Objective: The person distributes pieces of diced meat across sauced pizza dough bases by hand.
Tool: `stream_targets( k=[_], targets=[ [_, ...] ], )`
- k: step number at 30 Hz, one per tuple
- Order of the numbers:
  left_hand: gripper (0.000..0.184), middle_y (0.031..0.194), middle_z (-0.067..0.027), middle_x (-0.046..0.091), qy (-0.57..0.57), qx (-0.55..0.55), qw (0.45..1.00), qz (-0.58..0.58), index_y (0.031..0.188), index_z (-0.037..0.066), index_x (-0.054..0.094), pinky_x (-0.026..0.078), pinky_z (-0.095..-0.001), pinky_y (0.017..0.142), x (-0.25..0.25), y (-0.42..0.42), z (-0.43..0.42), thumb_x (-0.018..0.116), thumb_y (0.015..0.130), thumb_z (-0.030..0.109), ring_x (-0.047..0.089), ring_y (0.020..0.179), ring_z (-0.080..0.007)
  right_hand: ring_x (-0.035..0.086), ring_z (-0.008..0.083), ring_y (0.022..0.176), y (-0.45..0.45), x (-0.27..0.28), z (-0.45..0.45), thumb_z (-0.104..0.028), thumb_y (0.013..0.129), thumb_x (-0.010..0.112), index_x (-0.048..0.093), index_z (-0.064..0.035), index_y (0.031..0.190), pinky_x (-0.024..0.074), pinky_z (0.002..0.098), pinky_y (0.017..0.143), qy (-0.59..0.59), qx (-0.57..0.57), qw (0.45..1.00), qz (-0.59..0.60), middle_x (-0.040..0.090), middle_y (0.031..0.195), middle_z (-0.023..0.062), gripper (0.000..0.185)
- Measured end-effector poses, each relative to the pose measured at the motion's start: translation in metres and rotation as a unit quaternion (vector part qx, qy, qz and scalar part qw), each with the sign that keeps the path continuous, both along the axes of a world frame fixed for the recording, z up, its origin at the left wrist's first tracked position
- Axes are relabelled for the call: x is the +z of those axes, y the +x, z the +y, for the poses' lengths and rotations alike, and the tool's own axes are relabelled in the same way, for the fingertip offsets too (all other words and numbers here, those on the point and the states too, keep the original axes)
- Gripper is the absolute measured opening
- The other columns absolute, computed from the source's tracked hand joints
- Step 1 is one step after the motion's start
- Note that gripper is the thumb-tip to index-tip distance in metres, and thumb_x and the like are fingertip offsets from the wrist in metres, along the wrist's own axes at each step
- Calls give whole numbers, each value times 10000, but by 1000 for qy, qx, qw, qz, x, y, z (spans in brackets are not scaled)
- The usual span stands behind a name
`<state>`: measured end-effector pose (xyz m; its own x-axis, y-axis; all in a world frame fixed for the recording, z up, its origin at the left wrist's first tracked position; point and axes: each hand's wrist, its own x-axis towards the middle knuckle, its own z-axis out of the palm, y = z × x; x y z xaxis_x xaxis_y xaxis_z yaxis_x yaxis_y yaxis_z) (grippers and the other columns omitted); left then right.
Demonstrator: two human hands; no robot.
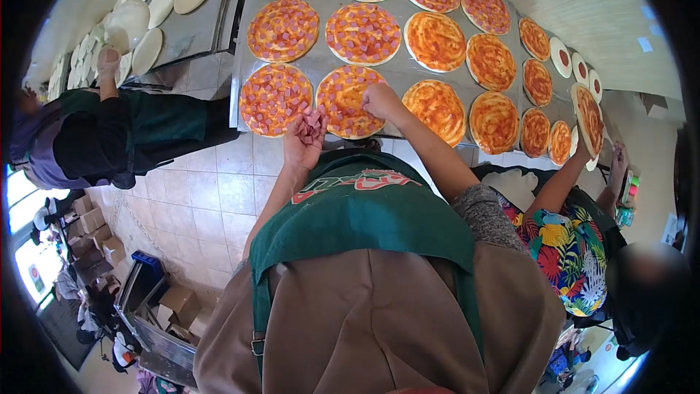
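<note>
My left hand (pixel 305 142) is cupped palm up at the table's front edge, holding a small pile of diced ham (pixel 312 125). Over the right side of a front-row pizza (pixel 343 106) is my right hand (pixel 380 101), its fingers closed; whatever they pinch is hidden. That pizza has red sauce and ham cubes, mostly on its left and upper parts. Left of it lies a pizza (pixel 273 102) covered with ham cubes. To the right, another pizza (pixel 433 111) bears only sauce.
More pizzas fill the metal table (pixel 332 29) behind. At right a co-worker in a floral shirt (pixel 565 248) holds up a sauced base (pixel 588 120). At left another person handles plain dough discs (pixel 148 51). Cardboard boxes (pixel 179 303) stand on the floor at lower left.
</note>
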<state>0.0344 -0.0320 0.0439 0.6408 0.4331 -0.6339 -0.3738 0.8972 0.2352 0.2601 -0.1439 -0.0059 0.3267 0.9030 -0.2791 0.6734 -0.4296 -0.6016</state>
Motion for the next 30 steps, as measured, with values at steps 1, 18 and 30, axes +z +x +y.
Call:
stream_targets(
  k=[1, 18, 30],
  targets=[
    [275, 1114, -150, 623, 1, -1, 1000, 0, 1091, 5, 564, 486, -407, 979, 0, 0, 0, 428, 962, 206, 579, 1123, -260, 654, 344, 752, -2, 0, 3, -97, 709, 659, 697, -21, 802, 518, 418, 655, -20, -3, 999, -42, 659, 757, 193, 126],
    [276, 1119, -149, 629, 43, -14, 999, -3, 1108, 16, 567, 493, -388, 965, 8, 4, 0, 434, 957, 206, 592, 1098, -257, 661, 138, 607, 39, 12, -5, -57, 816, 665, 646, 9, 854, 523, 249, 548, -30, -201, 928, 311, 670, 723, 82, 78],
    [272, 1106, -138, 633, 15, -1, 1000, -6, 1096, 16, 577, 489, -389, 976, 8, 1, -1, 445, 960, 211, 594, 1101, -240, 669, 260, 679, 43, 2, 7, -67, 729, 702, 686, -26, 776, 512, 352, 581, 22, 29, 999, 9, 679, 748, 144, 65]
  ],
)
